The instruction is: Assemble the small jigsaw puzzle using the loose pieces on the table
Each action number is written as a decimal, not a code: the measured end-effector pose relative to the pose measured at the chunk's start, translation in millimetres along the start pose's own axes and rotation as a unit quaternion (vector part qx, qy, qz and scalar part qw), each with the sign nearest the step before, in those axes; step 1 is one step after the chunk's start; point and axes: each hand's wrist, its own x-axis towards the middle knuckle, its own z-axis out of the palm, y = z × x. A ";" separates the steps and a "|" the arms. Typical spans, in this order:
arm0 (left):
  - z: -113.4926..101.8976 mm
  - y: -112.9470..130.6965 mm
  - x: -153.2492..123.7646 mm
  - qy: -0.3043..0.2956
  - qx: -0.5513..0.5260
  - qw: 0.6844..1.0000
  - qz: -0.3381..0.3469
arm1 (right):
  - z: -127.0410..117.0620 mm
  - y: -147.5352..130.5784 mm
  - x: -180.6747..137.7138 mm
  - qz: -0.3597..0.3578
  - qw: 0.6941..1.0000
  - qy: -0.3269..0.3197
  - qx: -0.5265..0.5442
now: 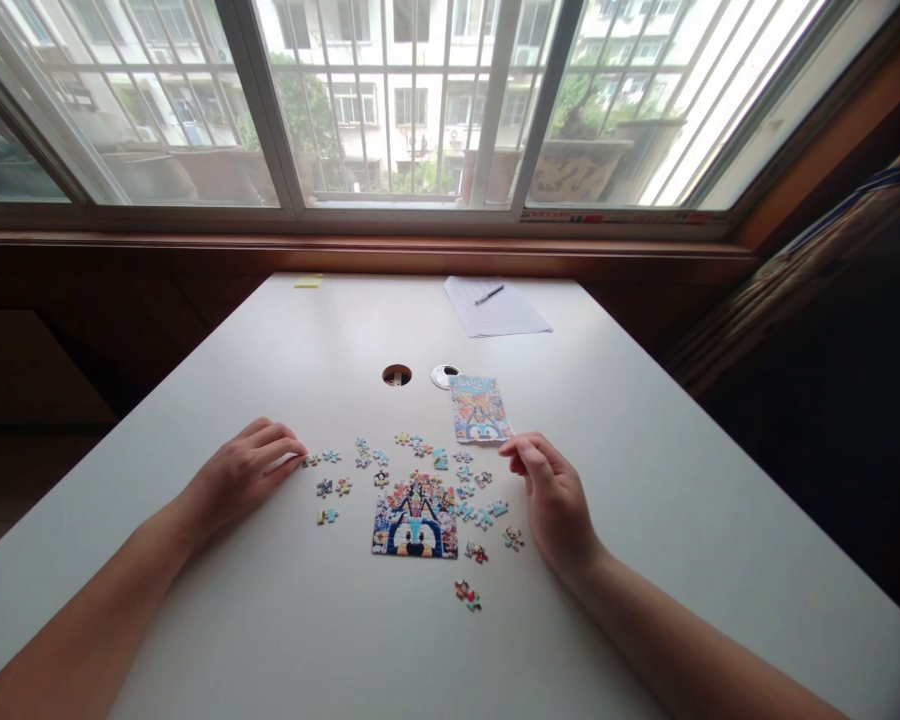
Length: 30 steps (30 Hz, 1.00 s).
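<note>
A partly assembled jigsaw puzzle (415, 530) lies flat on the white table, its lower part showing a blue cartoon dog's face. Several loose puzzle pieces (484, 518) are scattered left, above and right of it. My left hand (251, 465) rests on the table at the left, thumb and fingertips brought together at a small puzzle piece (313, 461). On the right, my right hand (551, 495) has its fingers curled and pressed together beside the lower right corner of the picture card (478, 405). Whatever those fingers may hold is hidden.
Farther back are a sheaf of paper (495, 315) with a pen (489, 295) on it and a yellow sticky note (309, 281). A round cable hole (397, 375) and a silver grommet (444, 376) sit mid-table. Beyond the far edge is a barred window (412, 110).
</note>
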 end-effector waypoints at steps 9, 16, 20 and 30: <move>2.0 47.6 24.1 -0.004 -0.019 0.999 0.032 | -1.4 -1.6 -1.3 -0.027 0.999 -0.025 -0.020; 7.4 82.0 45.8 -0.046 -0.030 0.997 0.048 | 0.1 -11.2 -4.7 -0.073 0.995 -0.054 -0.051; 13.1 82.5 50.8 -0.066 -0.018 0.997 0.042 | 1.0 -15.0 -6.8 -0.090 0.992 -0.068 -0.058; 16.3 82.1 64.2 -0.090 -0.016 0.993 0.070 | -0.1 -14.4 -6.2 -0.098 0.990 -0.072 -0.069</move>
